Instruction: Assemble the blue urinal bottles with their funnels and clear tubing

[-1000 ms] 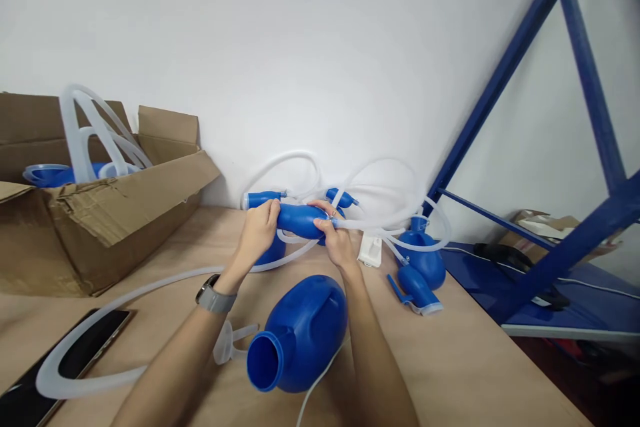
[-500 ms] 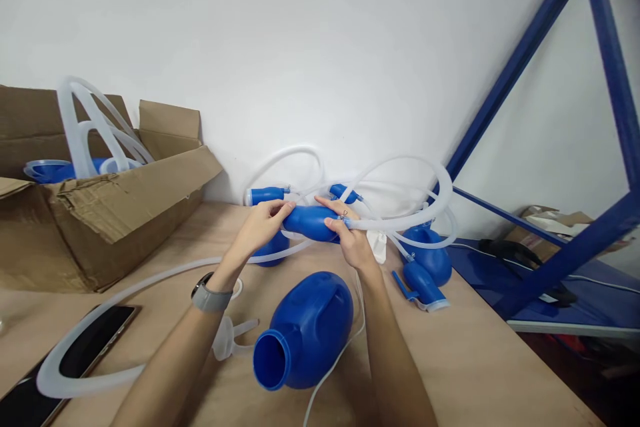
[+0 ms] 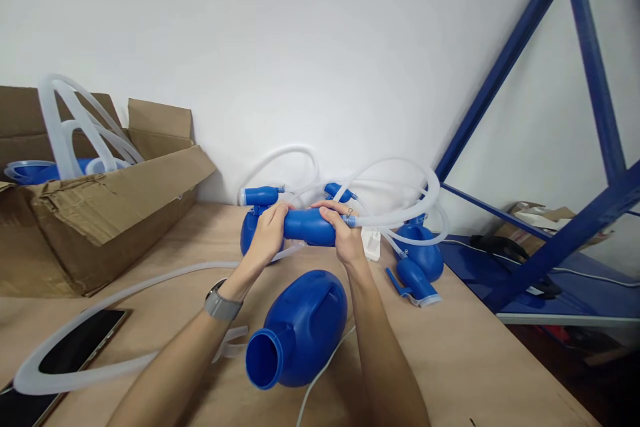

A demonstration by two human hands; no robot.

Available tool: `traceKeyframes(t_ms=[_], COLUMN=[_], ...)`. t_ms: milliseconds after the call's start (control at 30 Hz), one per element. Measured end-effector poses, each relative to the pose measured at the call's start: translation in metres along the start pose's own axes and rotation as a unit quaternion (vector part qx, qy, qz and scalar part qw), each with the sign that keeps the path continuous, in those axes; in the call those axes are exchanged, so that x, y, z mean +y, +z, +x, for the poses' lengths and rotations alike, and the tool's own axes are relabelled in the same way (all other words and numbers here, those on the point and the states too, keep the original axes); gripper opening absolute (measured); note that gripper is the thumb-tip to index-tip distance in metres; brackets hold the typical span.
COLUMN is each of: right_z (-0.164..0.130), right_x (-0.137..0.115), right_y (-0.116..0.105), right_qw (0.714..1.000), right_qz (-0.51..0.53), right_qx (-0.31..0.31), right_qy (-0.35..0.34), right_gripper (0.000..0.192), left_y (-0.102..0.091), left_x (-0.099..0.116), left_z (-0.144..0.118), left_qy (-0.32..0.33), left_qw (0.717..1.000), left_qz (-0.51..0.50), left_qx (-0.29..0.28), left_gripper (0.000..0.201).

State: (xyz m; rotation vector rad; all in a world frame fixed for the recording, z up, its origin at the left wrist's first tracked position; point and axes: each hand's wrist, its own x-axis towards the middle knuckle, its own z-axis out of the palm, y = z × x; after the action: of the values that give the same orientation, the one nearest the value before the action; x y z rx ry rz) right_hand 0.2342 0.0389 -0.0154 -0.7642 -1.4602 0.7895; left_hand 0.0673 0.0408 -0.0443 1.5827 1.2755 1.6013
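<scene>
Grip of two hands [image 3: 270, 230] [image 3: 346, 237] clasping one blue cylinder [image 3: 310, 227], one jug [image 3: 309, 330] nearer, one phone [image 3: 77, 349]

Held ftg [image 3: 311, 227]: smooth plas.

The head view looks forward-down over the table [image 3: 450, 360].

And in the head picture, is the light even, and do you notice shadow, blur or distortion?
Head view: the wall is softly lit, without strong glare; a soft shadow lies on the table by the open bottle; under the shelf it is dark; the held piece is slightly soft; things near the edges look stretched, perhaps from a wide lens.
</scene>
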Motion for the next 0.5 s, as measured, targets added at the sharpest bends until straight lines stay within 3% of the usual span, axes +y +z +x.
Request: traceKeyframes(t_ms=[200, 333, 400, 500], right_z=[0.005, 0.011, 0.013, 0.013], right_x=[0.009, 0.007, 0.004, -0.002], right_y=[0.000, -0.024, -0.043, -0.067], right_qw=[0.998, 0.979, 0.979, 0.987], right_qz=[0.050, 0.153, 0.140, 0.115], right_qx=[0.025, 0.129, 0.142, 0.068], right_qy=[0.039, 0.049, 0.052, 0.089], right_gripper=[0.020, 0.026, 0.026, 0.030], left_y=[0.012, 0.001, -0.013, -0.039], left_x=[-0.011, -0.009, -0.003, 0.001], left_z=[0.008, 0.016, 0.017, 0.015], left_qy=[-0.124, -0.186, -0.196, -0.161], left_qw=[0.977, 0.960, 0.965, 0.958], left_qz=[-0.167, -0.202, -0.171, 0.003], left_qx=[0.047, 0.050, -0.034, -0.238], left_gripper=[0.026, 0.025, 0.030, 0.040])
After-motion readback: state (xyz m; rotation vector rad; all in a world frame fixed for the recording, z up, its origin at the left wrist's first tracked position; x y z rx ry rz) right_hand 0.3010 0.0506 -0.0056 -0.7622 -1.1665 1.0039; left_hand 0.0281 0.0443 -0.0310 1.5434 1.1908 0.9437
